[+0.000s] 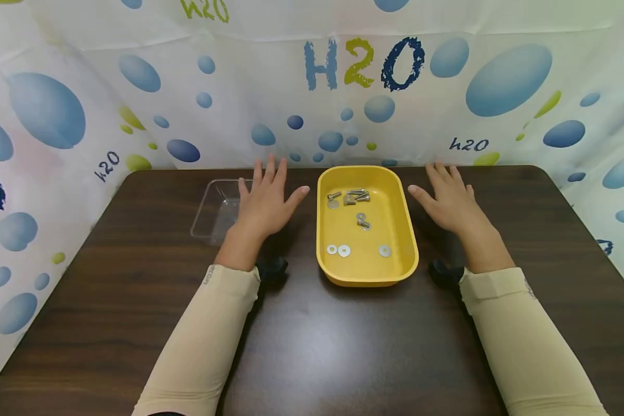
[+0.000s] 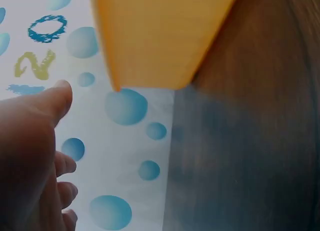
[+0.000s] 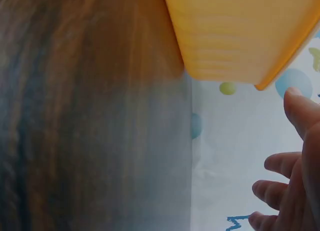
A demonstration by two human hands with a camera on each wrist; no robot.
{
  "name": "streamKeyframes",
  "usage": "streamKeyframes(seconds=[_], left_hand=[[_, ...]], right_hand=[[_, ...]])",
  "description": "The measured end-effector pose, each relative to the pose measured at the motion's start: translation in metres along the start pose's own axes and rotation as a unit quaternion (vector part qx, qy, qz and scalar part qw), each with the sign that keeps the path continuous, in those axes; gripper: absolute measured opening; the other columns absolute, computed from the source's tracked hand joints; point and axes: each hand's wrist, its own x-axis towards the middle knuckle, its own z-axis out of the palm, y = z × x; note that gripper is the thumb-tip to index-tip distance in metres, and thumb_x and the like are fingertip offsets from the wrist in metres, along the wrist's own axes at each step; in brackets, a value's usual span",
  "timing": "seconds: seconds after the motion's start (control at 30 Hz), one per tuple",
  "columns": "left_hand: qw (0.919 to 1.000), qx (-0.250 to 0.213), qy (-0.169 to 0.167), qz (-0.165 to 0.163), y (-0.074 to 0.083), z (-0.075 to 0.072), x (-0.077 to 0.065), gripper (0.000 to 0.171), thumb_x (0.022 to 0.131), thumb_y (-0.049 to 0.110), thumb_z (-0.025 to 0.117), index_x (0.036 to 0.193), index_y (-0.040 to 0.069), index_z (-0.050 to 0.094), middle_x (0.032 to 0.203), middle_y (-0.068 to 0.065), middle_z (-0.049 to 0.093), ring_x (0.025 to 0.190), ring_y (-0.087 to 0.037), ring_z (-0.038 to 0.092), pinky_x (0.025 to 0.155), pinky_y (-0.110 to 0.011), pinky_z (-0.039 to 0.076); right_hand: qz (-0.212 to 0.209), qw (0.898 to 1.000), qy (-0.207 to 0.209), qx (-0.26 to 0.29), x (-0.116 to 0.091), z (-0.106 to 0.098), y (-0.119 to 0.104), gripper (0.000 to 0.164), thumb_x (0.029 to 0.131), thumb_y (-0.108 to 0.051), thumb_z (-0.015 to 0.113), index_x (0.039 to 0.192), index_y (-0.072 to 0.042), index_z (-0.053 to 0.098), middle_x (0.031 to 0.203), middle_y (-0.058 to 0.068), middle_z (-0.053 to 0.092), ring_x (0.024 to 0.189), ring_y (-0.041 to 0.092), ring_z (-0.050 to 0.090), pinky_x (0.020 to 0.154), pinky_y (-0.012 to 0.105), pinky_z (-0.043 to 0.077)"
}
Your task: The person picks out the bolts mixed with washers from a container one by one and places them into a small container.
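Note:
A yellow tray (image 1: pixel 366 276) stands on the table between both hands; its outer wall also shows in each wrist view. Inside lie several screws (image 1: pixel 357 195) near the far end, another screw (image 1: pixel 363 223) by the middle, and loose washers (image 1: pixel 344 251) toward the near end. My left hand (image 1: pixel 264 205), fingers spread and straight, is left of the tray and holds nothing. It overlaps the right side of a clear plastic container (image 1: pixel 215 211) in the head view. Right of the tray is my right hand (image 1: pixel 449 202), its fingers extended and empty, apart from the wall.
The dark wooden table (image 1: pixel 312 346) extends in front of the tray and to both sides. A white curtain (image 1: pixel 291 75) with blue and green drops and H2O lettering hangs along the far edge. Dark wrist devices (image 1: pixel 273 270) sit under both wrists.

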Motion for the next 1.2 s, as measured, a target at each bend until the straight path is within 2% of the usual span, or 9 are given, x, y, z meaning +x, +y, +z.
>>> streamKeyframes(seconds=[0.13, 0.33, 0.47, 0.63, 0.83, 1.0, 1.1, 1.2], left_hand=[[0.9986, -0.047, 0.001, 0.022, 0.002, -0.002, -0.004, 0.088, 0.095, 0.072, 0.031, 0.160, 0.020, 0.003, 0.167, -0.005, -0.007, 0.151, -0.027, -0.017, 0.116, -0.066, -0.006], [0.9937, -0.096, -0.014, 0.056, 0.005, -0.006, -0.015, 0.087, 0.096, 0.069, 0.034, 0.160, 0.018, 0.005, 0.167, -0.005, -0.005, 0.153, -0.027, -0.011, 0.118, -0.064, -0.003], [0.9897, -0.120, -0.025, 0.075, 0.009, -0.008, -0.028, 0.084, 0.097, 0.066, 0.038, 0.160, 0.019, 0.007, 0.167, -0.002, -0.002, 0.154, -0.025, -0.004, 0.120, -0.060, 0.006], [0.9806, -0.165, -0.049, 0.093, 0.013, -0.007, -0.046, 0.083, 0.096, 0.064, 0.046, 0.160, 0.021, 0.014, 0.167, 0.006, 0.005, 0.153, -0.020, 0.010, 0.120, -0.052, 0.020], [0.9782, -0.147, -0.084, 0.119, 0.012, 0.001, -0.070, 0.086, 0.094, 0.065, 0.048, 0.159, 0.016, 0.020, 0.166, 0.005, 0.011, 0.152, -0.019, 0.017, 0.120, -0.048, 0.024], [0.9769, -0.124, -0.116, 0.130, 0.015, 0.011, -0.086, 0.091, 0.090, 0.067, 0.053, 0.158, 0.016, 0.021, 0.166, 0.004, 0.010, 0.151, -0.021, 0.020, 0.118, -0.049, 0.028], [0.9762, -0.116, -0.117, 0.140, 0.018, 0.015, -0.090, 0.095, 0.087, 0.067, 0.058, 0.158, 0.015, 0.021, 0.166, 0.001, 0.011, 0.151, -0.020, 0.019, 0.117, -0.048, 0.031], [0.9776, -0.104, -0.107, 0.149, 0.020, 0.018, -0.092, 0.098, 0.085, 0.066, 0.062, 0.158, 0.013, 0.022, 0.166, -0.002, 0.014, 0.151, -0.018, 0.019, 0.117, -0.046, 0.032]], right_hand=[[-0.009, 1.000, 0.005, 0.022, -0.003, -0.003, -0.001, 0.088, 0.098, -0.067, 0.030, 0.159, -0.008, 0.006, 0.165, 0.020, 0.000, 0.150, 0.046, -0.005, 0.110, 0.076, 0.003], [-0.022, 0.998, 0.000, 0.062, -0.005, -0.012, -0.006, 0.086, 0.100, -0.063, 0.033, 0.159, -0.006, 0.006, 0.165, 0.020, -0.001, 0.150, 0.045, -0.004, 0.116, 0.067, 0.003], [-0.040, 0.997, 0.016, 0.065, -0.004, -0.023, -0.013, 0.084, 0.100, -0.061, 0.035, 0.158, -0.005, 0.010, 0.164, 0.021, 0.005, 0.150, 0.044, 0.003, 0.118, 0.064, 0.006], [-0.058, 0.996, 0.028, 0.061, -0.002, -0.037, -0.031, 0.081, 0.100, -0.061, 0.037, 0.158, -0.007, 0.019, 0.163, 0.020, 0.017, 0.149, 0.043, 0.016, 0.118, 0.063, 0.015], [-0.058, 0.998, 0.021, 0.028, -0.003, -0.052, -0.062, 0.075, 0.099, -0.061, 0.041, 0.154, -0.010, 0.034, 0.154, 0.019, 0.039, 0.140, 0.042, 0.035, 0.113, 0.063, 0.029], [-0.076, 0.997, 0.006, 0.015, 0.001, -0.055, -0.089, 0.060, 0.099, -0.052, 0.050, 0.141, -0.009, 0.054, 0.126, 0.016, 0.061, 0.109, 0.033, 0.054, 0.095, 0.054, 0.048], [-0.091, 0.996, -0.026, -0.003, 0.009, -0.049, -0.104, 0.046, 0.098, -0.044, 0.057, 0.127, -0.010, 0.066, 0.107, 0.011, 0.068, 0.093, 0.027, 0.059, 0.082, 0.043, 0.053], [-0.095, 0.992, -0.078, -0.023, 0.016, -0.038, -0.115, 0.034, 0.095, -0.037, 0.064, 0.115, -0.010, 0.072, 0.096, 0.009, 0.070, 0.082, 0.023, 0.062, 0.072, 0.035, 0.055]])
